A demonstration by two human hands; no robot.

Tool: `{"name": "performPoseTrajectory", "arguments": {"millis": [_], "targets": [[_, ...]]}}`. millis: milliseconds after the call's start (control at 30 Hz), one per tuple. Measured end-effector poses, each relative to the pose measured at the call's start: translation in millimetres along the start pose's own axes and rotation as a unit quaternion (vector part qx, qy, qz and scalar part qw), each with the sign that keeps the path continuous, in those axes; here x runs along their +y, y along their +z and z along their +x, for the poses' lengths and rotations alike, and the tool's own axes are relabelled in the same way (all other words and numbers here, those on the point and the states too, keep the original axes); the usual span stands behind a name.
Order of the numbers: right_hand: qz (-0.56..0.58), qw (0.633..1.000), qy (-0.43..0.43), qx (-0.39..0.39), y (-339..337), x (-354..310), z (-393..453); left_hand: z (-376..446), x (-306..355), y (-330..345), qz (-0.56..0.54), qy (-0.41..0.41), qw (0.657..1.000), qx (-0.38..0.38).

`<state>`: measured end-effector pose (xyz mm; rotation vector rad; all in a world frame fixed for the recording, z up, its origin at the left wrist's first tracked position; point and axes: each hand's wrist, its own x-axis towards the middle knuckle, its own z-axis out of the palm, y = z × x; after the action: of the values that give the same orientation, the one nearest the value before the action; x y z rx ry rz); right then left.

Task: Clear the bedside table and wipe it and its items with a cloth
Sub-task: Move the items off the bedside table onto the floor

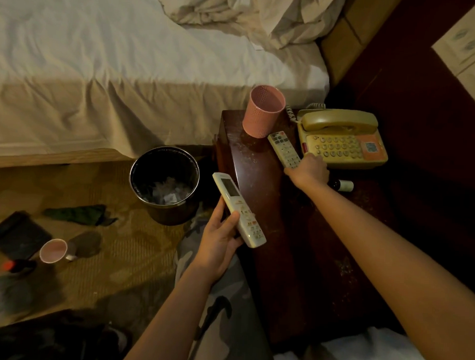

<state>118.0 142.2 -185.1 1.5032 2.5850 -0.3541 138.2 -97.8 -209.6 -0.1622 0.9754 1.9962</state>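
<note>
Head view looks down on a bed (100,54) with rumpled white sheets filling the upper left, and beside it a dark, glossy wooden bedside surface (296,249), rectangular and flecked with dust and scuffs. On the patterned woven carpet (114,269) at the bed's foot stands a round black waste bin (164,184) with crumpled paper inside. At the far end of the surface sits a beige plastic telephone (342,140) with its handset cradled and a coiled cord behind, and left of it an upright pink perforated cylinder holder (263,112). The left hand (219,241) grips a long white air-conditioner remote (239,209) with fingers wrapped round its lower half, held off the left edge of the surface, its long axis running from near right to far left, display end pointing away toward the bin. The right hand (308,169) curls its fingers over the near end of a smaller grey remote (283,149), which lies on the surface just beside the telephone, pointing away toward the pink holder. A small dark bottle with a white cap (342,185) lies on its side just right of that hand. On the carpet at left stand a pink-lined mug (54,251) and a crumpled dark green cloth (79,213).
</note>
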Motion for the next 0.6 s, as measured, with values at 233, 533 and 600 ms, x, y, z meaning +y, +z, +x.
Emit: {"name": "performPoseTrajectory", "arguments": {"millis": [233, 533, 600], "targets": [[0.17, 0.983, 0.054, -0.046, -10, 3, -1, 3, -2, 1, -0.001, -0.017, 1.0, 0.005], [0.519, 0.785, -0.001, -0.338, -30, -18, -77, -14, 2, -8, -0.053, -0.021, 0.996, 0.072], [0.508, 0.78, -0.024, -0.364, -31, -32, -95, -24, 10, -14, -0.065, -0.009, 0.993, 0.093]]}}
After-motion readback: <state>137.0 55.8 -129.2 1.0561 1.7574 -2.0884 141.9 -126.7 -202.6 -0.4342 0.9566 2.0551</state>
